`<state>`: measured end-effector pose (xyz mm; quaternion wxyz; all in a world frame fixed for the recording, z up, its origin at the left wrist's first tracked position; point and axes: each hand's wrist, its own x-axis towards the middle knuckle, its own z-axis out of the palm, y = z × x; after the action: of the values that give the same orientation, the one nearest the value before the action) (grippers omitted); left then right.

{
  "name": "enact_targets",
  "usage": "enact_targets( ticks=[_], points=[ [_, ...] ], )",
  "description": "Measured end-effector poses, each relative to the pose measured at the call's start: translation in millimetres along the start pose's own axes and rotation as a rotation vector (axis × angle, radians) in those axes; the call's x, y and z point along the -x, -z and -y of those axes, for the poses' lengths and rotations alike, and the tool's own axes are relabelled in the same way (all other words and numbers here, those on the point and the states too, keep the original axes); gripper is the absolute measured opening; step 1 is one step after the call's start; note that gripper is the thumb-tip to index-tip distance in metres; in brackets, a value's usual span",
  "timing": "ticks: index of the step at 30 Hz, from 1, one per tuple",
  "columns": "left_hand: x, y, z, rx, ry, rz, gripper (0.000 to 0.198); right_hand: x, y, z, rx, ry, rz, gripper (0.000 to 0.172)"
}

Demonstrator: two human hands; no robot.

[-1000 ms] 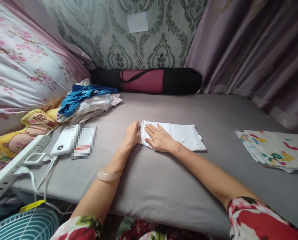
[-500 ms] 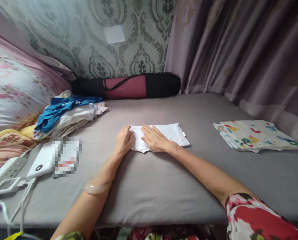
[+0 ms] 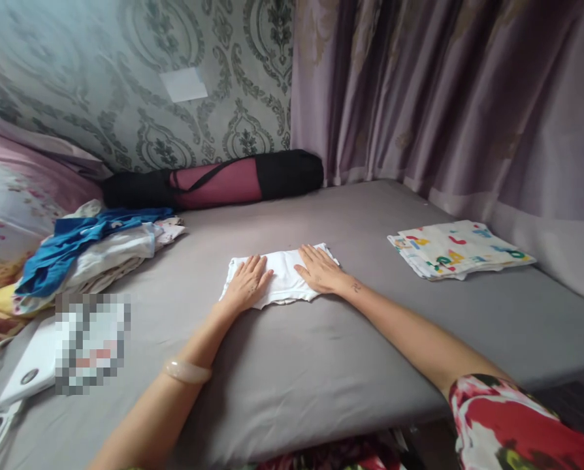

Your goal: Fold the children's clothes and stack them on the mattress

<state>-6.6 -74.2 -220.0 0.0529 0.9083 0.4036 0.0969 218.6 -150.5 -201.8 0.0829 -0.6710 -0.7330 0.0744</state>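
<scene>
Change vs. half a second earlier: left hand (image 3: pixel 247 282) was side-on at the left edge of the folded white fabric piece (image 3: pixel 286 274); now it lies palm down on that piece's left part. Right hand (image 3: pixel 320 269) was near the middle; now on the right end. View has swung to the right; the white power strip is now mostly out of frame.

Grip: both hands flat, fingers extended, thumbs apart from the fingers, resting on top of the cloth. Any hold by the fingertips underneath: cannot tell.

Position: white piece lies between the two arms on the smooth grey bed sheet (image 3: pixel 321 372), roughly rectangular, thin, near edge uneven.

Materials: one glossy, pale, ring-shaped bangle (image 3: pixel 188 371) on the left forearm. One long cylindrical black-and-maroon fabric bag (image 3: pixel 218 181) along the wall. One flat stack of white cloth with multicoloured print (image 3: pixel 461 248), right, well apart from the hands; layers uncounted. Left: one rumpled blue garment (image 3: pixel 59 251) atop a pile of whitish clothes (image 3: pixel 110 258). Near it, one flat white rounded device (image 3: pixel 40 356) with a dark round spot.
</scene>
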Motion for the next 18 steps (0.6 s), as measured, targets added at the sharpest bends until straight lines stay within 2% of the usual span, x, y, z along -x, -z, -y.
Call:
enact_targets(
  ticks=[3,11,14,18],
  points=[
    [3,-2.6,16,-0.022,0.031,-0.023,0.056,4,3,-16,0.008,-0.023,-0.007,0.069],
    [13,0.1,58,0.002,0.172,0.002,0.062,16,9,-44,-0.006,-0.103,0.004,0.066],
    [16,4.9,65,0.003,0.253,-0.011,0.063,23,15,-51,0.018,-0.111,-0.019,0.060],
    [20,17.2,66,-0.029,0.361,-0.028,0.060,31,23,-53,0.073,-0.170,-0.078,0.042]
  ],
)
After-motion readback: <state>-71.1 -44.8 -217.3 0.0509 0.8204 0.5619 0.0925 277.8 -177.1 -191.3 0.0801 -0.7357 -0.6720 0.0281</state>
